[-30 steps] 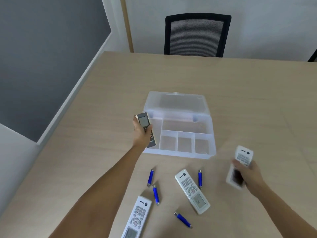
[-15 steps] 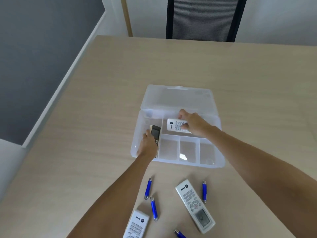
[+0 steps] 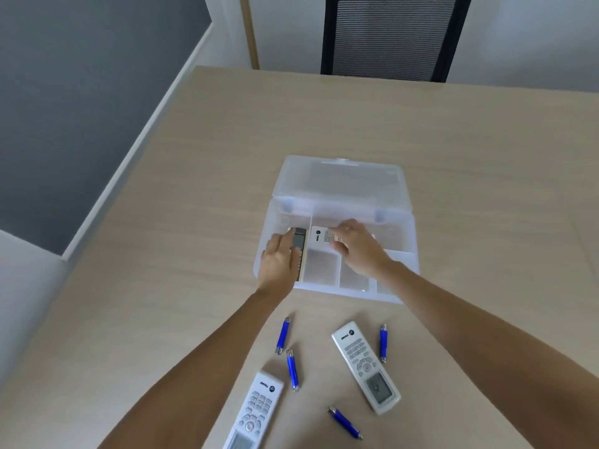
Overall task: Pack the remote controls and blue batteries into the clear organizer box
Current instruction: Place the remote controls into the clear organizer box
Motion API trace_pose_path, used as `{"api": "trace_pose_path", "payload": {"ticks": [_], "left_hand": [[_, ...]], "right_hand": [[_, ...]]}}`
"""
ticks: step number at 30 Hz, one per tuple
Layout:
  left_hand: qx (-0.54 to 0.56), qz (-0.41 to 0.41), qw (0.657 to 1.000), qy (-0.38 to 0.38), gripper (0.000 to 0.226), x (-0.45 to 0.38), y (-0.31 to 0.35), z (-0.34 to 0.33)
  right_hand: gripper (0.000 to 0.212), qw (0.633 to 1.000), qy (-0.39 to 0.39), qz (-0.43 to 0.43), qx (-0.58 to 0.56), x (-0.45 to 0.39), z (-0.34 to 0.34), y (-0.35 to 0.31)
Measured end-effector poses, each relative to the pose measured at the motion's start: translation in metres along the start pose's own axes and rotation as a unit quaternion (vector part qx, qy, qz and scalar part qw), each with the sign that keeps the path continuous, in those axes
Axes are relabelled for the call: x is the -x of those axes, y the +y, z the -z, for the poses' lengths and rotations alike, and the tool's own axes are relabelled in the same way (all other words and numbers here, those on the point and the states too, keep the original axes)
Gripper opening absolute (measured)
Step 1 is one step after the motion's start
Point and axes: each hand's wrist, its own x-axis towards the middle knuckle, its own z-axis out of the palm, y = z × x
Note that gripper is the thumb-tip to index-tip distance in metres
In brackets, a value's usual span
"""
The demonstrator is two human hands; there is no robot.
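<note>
Head view:

- The clear organizer box point(image 3: 337, 254) lies open on the wooden table point(image 3: 453, 150), its lid point(image 3: 340, 183) folded back flat toward the black chair point(image 3: 387, 37).
- The left hand point(image 3: 278, 265) lies over the box's left compartment, fingers flat and loosely spread on top of a dark remote point(image 3: 299, 251) that lies lengthwise in that compartment (pressing rather than clamping, as far as can be seen).
- The right hand point(image 3: 355, 247) reaches into the long rear compartment, fingers curled onto a white remote point(image 3: 321, 236) lying crosswise there; whether they actually pinch it I cannot tell.
- The three small front compartments of the box show nothing inside.
- Nearer the person than the box, on the table: a white remote with a grey screen point(image 3: 366, 367) lies at a slant, and a second white remote point(image 3: 254, 413) lies left of it at the bottom edge.
- Four blue batteries lie in front of the box: one point(image 3: 282, 335) just below the left forearm, one point(image 3: 292, 369) beside the second remote, one point(image 3: 383, 342) right of the slanted remote, one point(image 3: 344, 422) nearest the bottom edge.
</note>
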Motion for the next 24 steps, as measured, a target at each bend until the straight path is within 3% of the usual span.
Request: {"api": "trace_pose_path", "payload": {"ticks": [2, 5, 8, 10, 12, 17, 21, 24], "left_hand": [[0.021, -0.029, 0.999, -0.007, 0.033, 0.022, -0.012, 0.010], [-0.013, 0.010, 0.992, -0.123, 0.030, 0.068, -0.025, 0.012], [-0.092, 0.117, 0.952, -0.268, 0.067, 0.126, -0.031, 0.007], [-0.126, 0.157, 0.926, -0.321, 0.092, 0.165, -0.030, 0.006], [-0.160, 0.166, 0.916, -0.327, 0.100, 0.198, -0.027, 0.007], [-0.169, 0.206, 0.920, -0.289, 0.075, 0.254, -0.027, 0.023], [-0.023, 0.270, 0.926, -0.261, 0.059, 0.261, -0.026, 0.051], [0.113, 0.279, 0.935, -0.187, 0.054, 0.234, -0.014, 0.079]], "right_hand": [[0.021, 0.997, 0.068, 0.027, -0.015, 0.038, -0.007, -0.009], [0.027, 0.997, 0.022, -0.029, 0.070, 0.103, -0.022, 0.000], [0.052, 0.968, -0.075, -0.177, 0.158, 0.148, -0.043, 0.019], [0.065, 0.953, -0.097, -0.229, 0.172, 0.168, -0.059, 0.025], [0.072, 0.949, -0.087, -0.245, 0.175, 0.184, -0.075, 0.022], [0.066, 0.960, -0.045, -0.231, 0.153, 0.224, -0.111, -0.007], [0.039, 0.978, -0.092, -0.182, 0.037, 0.240, -0.108, -0.029], [0.042, 0.979, -0.067, -0.125, -0.144, 0.240, -0.075, -0.039]]}}
